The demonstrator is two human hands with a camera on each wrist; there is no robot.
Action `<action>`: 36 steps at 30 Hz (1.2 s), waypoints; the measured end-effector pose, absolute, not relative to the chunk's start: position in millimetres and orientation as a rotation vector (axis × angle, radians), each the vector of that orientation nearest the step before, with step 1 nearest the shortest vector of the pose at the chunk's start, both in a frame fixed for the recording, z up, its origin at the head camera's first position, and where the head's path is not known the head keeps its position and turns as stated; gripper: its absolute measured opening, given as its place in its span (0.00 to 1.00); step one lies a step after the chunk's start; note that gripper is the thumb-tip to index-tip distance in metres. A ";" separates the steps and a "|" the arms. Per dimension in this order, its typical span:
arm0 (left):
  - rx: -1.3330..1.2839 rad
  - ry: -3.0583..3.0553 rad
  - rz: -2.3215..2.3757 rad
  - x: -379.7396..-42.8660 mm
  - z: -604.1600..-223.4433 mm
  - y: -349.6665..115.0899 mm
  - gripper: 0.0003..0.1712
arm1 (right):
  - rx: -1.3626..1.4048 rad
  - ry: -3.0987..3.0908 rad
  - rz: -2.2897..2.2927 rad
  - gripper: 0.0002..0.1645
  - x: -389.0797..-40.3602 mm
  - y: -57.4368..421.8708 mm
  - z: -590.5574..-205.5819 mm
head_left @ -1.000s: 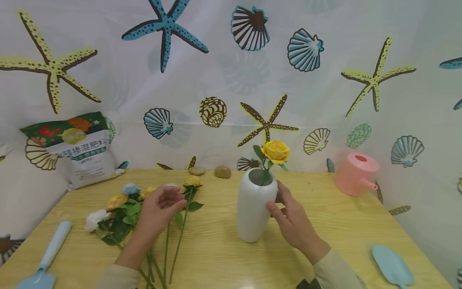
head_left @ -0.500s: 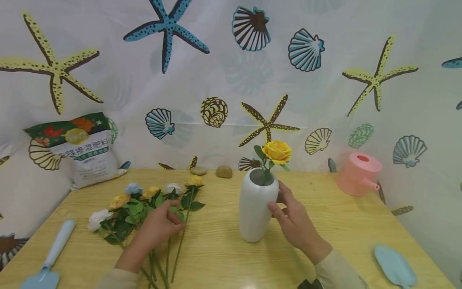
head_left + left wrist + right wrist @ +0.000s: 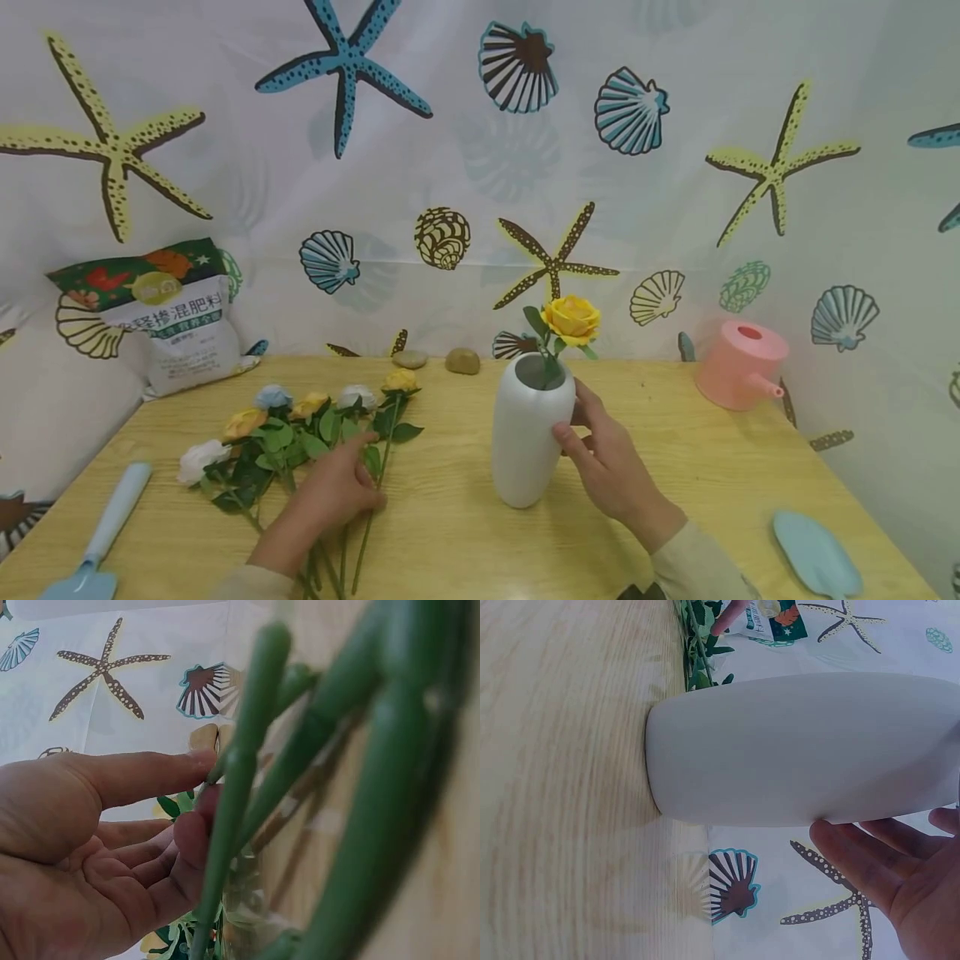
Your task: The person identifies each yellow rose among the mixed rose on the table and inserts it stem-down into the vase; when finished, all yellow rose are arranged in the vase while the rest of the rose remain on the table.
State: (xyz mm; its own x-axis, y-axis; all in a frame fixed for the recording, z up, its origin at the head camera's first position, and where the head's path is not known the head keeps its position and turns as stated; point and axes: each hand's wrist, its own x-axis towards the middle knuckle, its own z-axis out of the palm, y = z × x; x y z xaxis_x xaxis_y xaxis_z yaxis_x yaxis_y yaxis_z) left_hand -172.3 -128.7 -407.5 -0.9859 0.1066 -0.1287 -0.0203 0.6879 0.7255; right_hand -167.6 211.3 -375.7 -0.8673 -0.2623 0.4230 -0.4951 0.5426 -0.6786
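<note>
My left hand is over the stems of several artificial roses lying on the left of the table. Its thumb and forefinger pinch the stem of the rightmost yellow rose, whose head rests toward the back. In the left wrist view, green stems cross close to the camera, beside the thumb and fingers. My right hand holds the white vase from its right side, thumb in front and fingers partly hidden behind. One yellow rose stands in the vase, which is upright on the table.
A fertilizer bag leans at the back left. A blue trowel lies at the left edge. Two stones sit at the back. At the right are a pink watering can and a pale blue shovel-like piece.
My left hand has come down from above the flower heads toward the stems, and its thumb and forefinger have closed on one. The right hand stays at the vase.
</note>
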 end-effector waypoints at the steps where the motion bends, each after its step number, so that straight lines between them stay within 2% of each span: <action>1: 0.076 2.734 1.177 -172.3 -407.4 -128.3 0.52 | 0.633 -2.508 1.231 0.34 -167.6 211.3 -375.6; 7: 0.085 2.690 1.265 -171.7 -404.0 -128.0 0.50 | 0.621 -2.511 1.224 0.34 -166.9 211.1 -375.4; 22: 0.084 2.263 1.902 -171.6 -382.5 -126.0 0.40 | 0.623 -2.520 1.210 0.34 -169.1 211.6 -377.7; 27: 0.149 2.156 2.027 -172.9 -377.2 -125.3 0.40 | 0.653 -2.506 1.205 0.34 -170.1 212.0 -377.7; 36: 0.097 2.080 2.318 -177.4 -367.6 -100.6 0.40 | 0.658 -2.499 1.209 0.34 -169.4 212.0 -376.8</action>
State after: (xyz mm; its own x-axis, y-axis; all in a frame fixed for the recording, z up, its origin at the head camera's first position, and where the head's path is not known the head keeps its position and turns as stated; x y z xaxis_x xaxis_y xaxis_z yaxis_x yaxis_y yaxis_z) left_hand -177.4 -100.6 -367.6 -0.9977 0.0606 0.0289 0.0222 -0.1085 0.9939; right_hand -169.4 212.0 -376.8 -0.8544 -0.2746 0.4411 -0.5163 0.5441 -0.6614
